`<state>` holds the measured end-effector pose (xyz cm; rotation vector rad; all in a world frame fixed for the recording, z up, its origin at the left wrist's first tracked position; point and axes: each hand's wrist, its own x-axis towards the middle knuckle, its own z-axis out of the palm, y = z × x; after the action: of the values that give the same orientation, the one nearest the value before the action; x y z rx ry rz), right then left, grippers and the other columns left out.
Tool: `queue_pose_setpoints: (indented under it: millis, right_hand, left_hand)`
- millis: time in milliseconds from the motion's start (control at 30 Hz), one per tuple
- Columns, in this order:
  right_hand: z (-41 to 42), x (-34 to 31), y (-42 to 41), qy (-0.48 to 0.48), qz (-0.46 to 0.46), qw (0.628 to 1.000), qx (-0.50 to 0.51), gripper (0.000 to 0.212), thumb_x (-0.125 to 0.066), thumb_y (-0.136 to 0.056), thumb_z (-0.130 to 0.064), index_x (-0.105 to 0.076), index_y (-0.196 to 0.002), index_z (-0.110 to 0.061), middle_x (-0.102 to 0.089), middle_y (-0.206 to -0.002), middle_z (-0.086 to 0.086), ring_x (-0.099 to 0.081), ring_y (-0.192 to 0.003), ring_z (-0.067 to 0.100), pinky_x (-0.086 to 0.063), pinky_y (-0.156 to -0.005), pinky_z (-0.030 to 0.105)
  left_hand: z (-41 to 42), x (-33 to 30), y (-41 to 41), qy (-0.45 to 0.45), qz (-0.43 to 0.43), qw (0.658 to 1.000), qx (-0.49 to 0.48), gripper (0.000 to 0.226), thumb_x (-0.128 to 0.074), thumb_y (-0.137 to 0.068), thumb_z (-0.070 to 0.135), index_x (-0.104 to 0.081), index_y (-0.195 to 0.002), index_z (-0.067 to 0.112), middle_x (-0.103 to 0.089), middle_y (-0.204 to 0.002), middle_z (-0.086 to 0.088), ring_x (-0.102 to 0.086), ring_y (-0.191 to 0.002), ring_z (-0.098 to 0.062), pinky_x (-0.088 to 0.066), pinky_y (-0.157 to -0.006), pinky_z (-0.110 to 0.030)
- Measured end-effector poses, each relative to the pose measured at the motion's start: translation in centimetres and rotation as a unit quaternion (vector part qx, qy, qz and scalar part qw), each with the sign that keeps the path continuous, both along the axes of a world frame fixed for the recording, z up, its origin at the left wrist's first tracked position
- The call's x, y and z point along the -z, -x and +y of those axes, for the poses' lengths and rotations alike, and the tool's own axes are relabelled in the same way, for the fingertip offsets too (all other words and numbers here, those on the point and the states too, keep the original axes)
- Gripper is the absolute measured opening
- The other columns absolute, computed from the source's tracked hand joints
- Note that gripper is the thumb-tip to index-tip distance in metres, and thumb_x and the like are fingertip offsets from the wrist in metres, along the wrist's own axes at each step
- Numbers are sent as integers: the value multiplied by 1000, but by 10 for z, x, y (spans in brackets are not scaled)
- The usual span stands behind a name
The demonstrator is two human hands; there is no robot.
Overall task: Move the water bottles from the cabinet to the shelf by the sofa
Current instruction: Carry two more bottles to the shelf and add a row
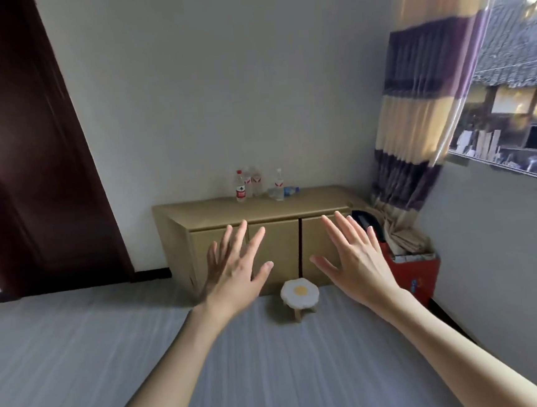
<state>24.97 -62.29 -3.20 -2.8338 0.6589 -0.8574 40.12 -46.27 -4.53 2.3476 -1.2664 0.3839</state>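
I have both arms stretched out ahead of me, palms facing away. My left hand [234, 271] has its fingers [241, 238] straight and fanned apart, holding nothing. My right hand [356, 260] is the same, fingers [341, 229] spread wide and bare of any load.

The water bottles [259, 184] stand on top of the low tan cabinet [273, 241] against the far wall, well beyond my fingertips and above them in view. I count a red-labelled bottle [240, 186] at the left of the group, two more upright ones just behind and beside it, another upright bottle [279, 184] to the right, and a blue-capped bottle [290, 190] lying on its side next to that one. They sit close together near the middle of the cabinet's top. Neither hand touches any of them; the cabinet's door fronts show between and behind my fingers.

On the grey floor [80, 366] in front of the cabinet stands a small stool [299, 296] with a fried-egg cushion, between my two wrists in view. A red box [419, 274] sits to the cabinet's right under a striped curtain [420, 99]. A dark door [21, 143] is at the left.
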Motion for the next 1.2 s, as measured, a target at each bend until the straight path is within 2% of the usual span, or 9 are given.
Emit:
queue_pose_setpoints:
  millis: [100,333,467,567,767,933,1033,1100,1200]
  right_hand:
    - [-43,3,-53,-9,-11,1000,-3,72,-46,-86,-53,-16,-145,-25,-15,-155,5,-8,-143,23,-5,-115,47]
    - [-148,9,-178,-5,-29,999,-27,75,-33,-82,-63,-16,-145,-26,-19,-154,5,-11,-143,25,-7,-114,48]
    - [-209,-1,-251,0,-49,998,-42,77,-22,-78,-65,-17,-144,-27,-19,-154,4,-11,-143,23,-7,-114,46]
    - [-248,-7,-301,-1,-49,997,-52,77,-21,-78,-65,-19,-144,-27,-20,-153,4,-12,-143,24,-8,-114,46]
    - [-312,2,-401,-2,-47,997,-58,75,-26,-79,-63,-29,-142,-21,-32,-148,9,-24,-139,29,-18,-111,51]
    - [-366,21,-491,-6,-34,998,-50,78,-23,-77,-64,-25,-143,-23,-27,-151,7,-19,-141,26,-13,-113,47]
    - [-405,26,-549,-15,-23,999,-39,71,-37,-84,-59,-21,-144,-25,-22,-153,5,-14,-142,24,-8,-114,44]
    - [-432,21,-590,-14,-21,999,-35,68,-47,-87,-51,-20,-144,-25,-19,-153,6,-13,-142,24,-7,-115,44]
    - [-466,13,-638,-16,-38,999,-22,67,-48,-87,-50,-23,-144,-22,-24,-152,8,-17,-141,25,-10,-114,45]
  left_hand:
    - [-39,3,-50,22,-13,1000,-5,74,-12,-74,62,-14,-143,34,-1,-155,0,5,-142,-20,-1,-113,-43]
    - [-139,9,-162,50,6,998,-25,74,-13,-74,63,-11,-143,35,-1,-155,-1,7,-142,-20,0,-113,-45]
    - [-191,-6,-230,37,-18,999,-33,74,-11,-74,62,-9,-143,35,2,-155,0,9,-141,-20,0,-113,-45]
    - [-218,-15,-280,36,-27,998,-49,74,-11,-74,62,-10,-143,35,2,-155,1,8,-141,-19,-1,-113,-44]
    - [-274,-2,-377,24,-20,997,-68,72,-13,-76,61,-14,-143,33,-1,-155,0,6,-142,-20,-2,-112,-43]
    - [-326,20,-468,11,-10,998,-66,73,-11,-76,60,-13,-143,32,-1,-155,-2,6,-142,-21,-2,-112,-41]
    - [-360,25,-531,1,-8,998,-63,72,-10,-76,62,-11,-143,34,1,-155,-1,7,-142,-20,-4,-112,-42]
    - [-383,19,-574,-3,-3,998,-57,67,-18,-82,61,-10,-143,35,3,-155,1,8,-141,-19,-4,-112,-43]
    - [-419,12,-635,-7,-14,999,-50,68,-15,-80,62,-9,-143,35,2,-155,0,8,-142,-19,-1,-113,-43]
